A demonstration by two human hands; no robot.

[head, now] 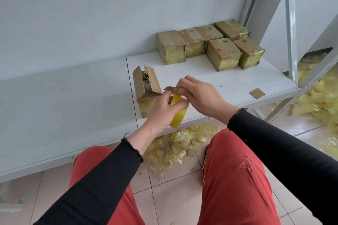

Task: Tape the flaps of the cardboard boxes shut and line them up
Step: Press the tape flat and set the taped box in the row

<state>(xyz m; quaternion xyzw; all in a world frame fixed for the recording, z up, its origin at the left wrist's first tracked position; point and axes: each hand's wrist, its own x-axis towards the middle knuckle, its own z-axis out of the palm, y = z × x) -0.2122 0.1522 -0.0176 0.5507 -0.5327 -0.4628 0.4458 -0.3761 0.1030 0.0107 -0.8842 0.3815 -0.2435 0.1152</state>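
Standing on the white shelf, the open box has its flaps up, just left of the hands. The left hand has its grip closed around the yellow tape roll; the right hand pinches a small blade at the tape's loose end. Six taped boxes sit in two touching rows behind and right of the open box. A cardboard scrap lies farther right. Yellow tape scraps litter the floor below.

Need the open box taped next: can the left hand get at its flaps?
Probably yes: the open box stands right beside the left hand, nothing between, but its fingers hold the tape roll.
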